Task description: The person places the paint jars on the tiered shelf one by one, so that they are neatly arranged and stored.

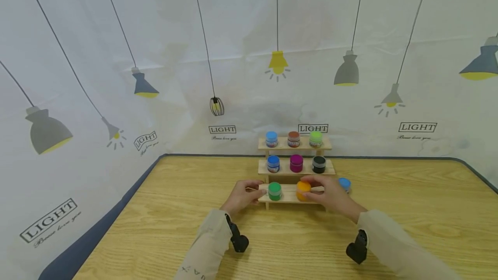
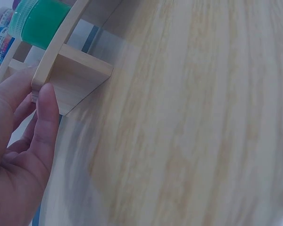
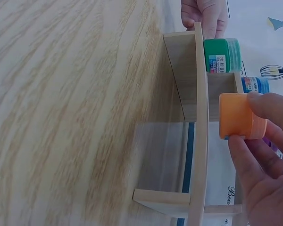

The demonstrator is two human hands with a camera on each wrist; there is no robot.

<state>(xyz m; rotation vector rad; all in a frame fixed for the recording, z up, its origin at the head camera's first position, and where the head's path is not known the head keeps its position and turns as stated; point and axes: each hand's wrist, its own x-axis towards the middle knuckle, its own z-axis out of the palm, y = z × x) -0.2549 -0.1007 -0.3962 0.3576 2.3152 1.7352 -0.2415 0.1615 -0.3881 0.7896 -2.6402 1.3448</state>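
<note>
A three-tier wooden rack (image 1: 288,199) of small paint jars stands on the table. My left hand (image 1: 242,196) pinches the left end of its lowest shelf between thumb and fingers, close to the green paint jar (image 1: 274,192). With thumb and fingertips, my right hand (image 1: 330,193) grips an orange paint jar (image 3: 236,116). In the right wrist view a narrow gap shows between that jar and the lowest shelf (image 3: 201,141). On the middle shelf sit a blue jar (image 1: 273,164), a magenta jar (image 1: 296,163) and a black jar (image 1: 319,164).
Light-blue (image 1: 271,139), brown (image 1: 293,139) and lime-green (image 1: 316,139) jars line the top shelf. Another blue-lidded jar (image 1: 344,184) is on the table right of the rack, partly behind my right hand. A lamp-printed sheet (image 1: 249,85) hangs behind the wooden table (image 1: 186,185).
</note>
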